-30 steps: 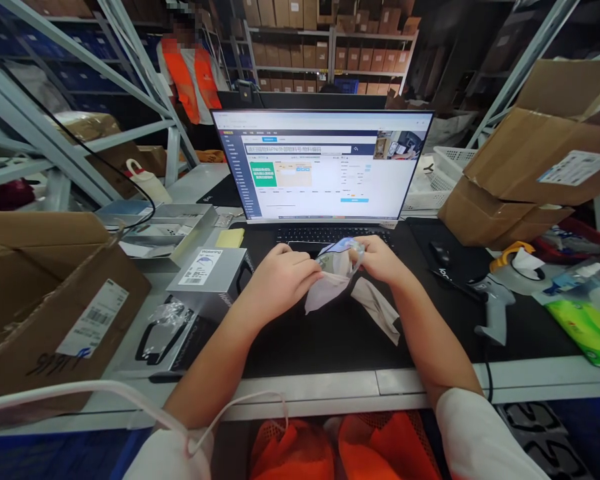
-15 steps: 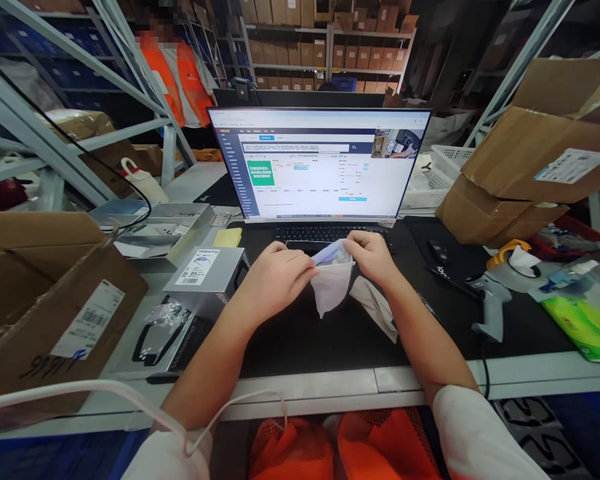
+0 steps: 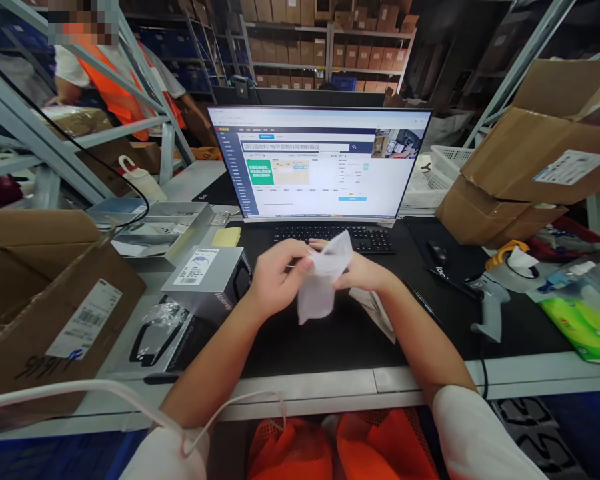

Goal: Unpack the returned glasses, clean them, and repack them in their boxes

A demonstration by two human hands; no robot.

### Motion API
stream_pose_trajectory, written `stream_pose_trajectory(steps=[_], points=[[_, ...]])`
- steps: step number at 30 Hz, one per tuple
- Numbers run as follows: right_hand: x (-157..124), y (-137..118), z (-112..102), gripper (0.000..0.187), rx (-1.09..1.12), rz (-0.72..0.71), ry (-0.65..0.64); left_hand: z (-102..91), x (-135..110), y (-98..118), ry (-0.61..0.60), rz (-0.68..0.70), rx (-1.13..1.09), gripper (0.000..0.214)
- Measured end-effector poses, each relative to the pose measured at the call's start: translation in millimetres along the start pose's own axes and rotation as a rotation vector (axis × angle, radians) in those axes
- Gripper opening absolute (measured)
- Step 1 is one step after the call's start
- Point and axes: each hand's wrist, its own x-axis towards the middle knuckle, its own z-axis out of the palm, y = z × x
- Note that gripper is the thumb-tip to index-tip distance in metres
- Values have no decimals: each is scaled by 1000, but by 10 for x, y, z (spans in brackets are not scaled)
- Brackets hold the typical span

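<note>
A thin whitish translucent pouch (image 3: 319,288) is held up over the black desk mat (image 3: 300,350), its top flap pointing upward. My left hand (image 3: 281,279) pinches the pouch's left edge between thumb and fingers. From the other side my right hand (image 3: 363,273) grips it, with most of its fingers hidden behind the material. Whatever lies inside the pouch cannot be made out. Below my right wrist a light grey cloth-like piece (image 3: 375,310) lies on the mat. The keyboard (image 3: 370,240) is just beyond my hands.
A monitor (image 3: 325,173) stands behind the keyboard. On the left are a grey product box (image 3: 205,280), a second box (image 3: 163,340) and an open carton (image 3: 95,280). To the right lie a mouse (image 3: 436,252), a scanner (image 3: 491,310), tape (image 3: 515,260) and cartons (image 3: 540,147). A person (image 3: 115,80) leans at the back left.
The pouch has turned, and its upper part now stands up between my hands. My right hand has shifted lower behind it. The person in the background has moved left and bent over.
</note>
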Motion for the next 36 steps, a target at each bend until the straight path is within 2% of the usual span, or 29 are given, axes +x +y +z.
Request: stream_pose_trajectory(steps=[2, 4, 7, 10, 11, 12, 13, 15, 17, 19, 24, 27, 32, 34, 36], points=[[18, 6, 112, 82, -17, 24, -109, 57, 11, -32, -142, 55, -49, 9], [20, -18, 213, 68, -50, 59, -153, 102, 28, -48, -198, 72, -6, 13], [1, -96, 246, 55, -73, 119, -102, 149, 37, -97, -123, 23, 33, 14], [-40, -164, 89, 48, 33, 130, -25, 200, 13, -268, 28, -130, 23, 18], [-59, -171, 4, 45, 82, 131, -4, 226, -3, -353, 36, -189, 60, 21], [-80, -169, -89, 42, 131, 132, 30, 258, -22, -443, -1, -241, 126, 23], [-102, -158, -183, 40, 170, 135, 79, 296, -45, -532, -89, -290, 221, 25], [-141, -121, -352, 40, 183, 150, 193, 385, -95, -678, -336, -377, 426, 30], [-163, -84, -464, 43, 82, 214, 273, 473, -142, -759, -536, -450, 553, 35], [-165, -66, -511, 45, -103, 312, 271, 534, -174, -780, -613, -497, 584, 41], [-103, -47, -471, 44, -583, 552, 131, 551, -178, -736, -672, -534, 542, 42], [-61, 7, -447, 44, -763, 638, 112, 598, -193, -683, -659, -445, 460, 48], [-42, 31, -424, 41, -809, 671, 51, 838, -264, -593, -485, -381, 432, 31], [-66, -30, -407, 42, -820, 626, 90, 882, -265, -584, -407, -360, 437, 28], [-108, -122, -373, 43, -796, 532, 164, 844, -231, -574, -272, -347, 364, 29]])
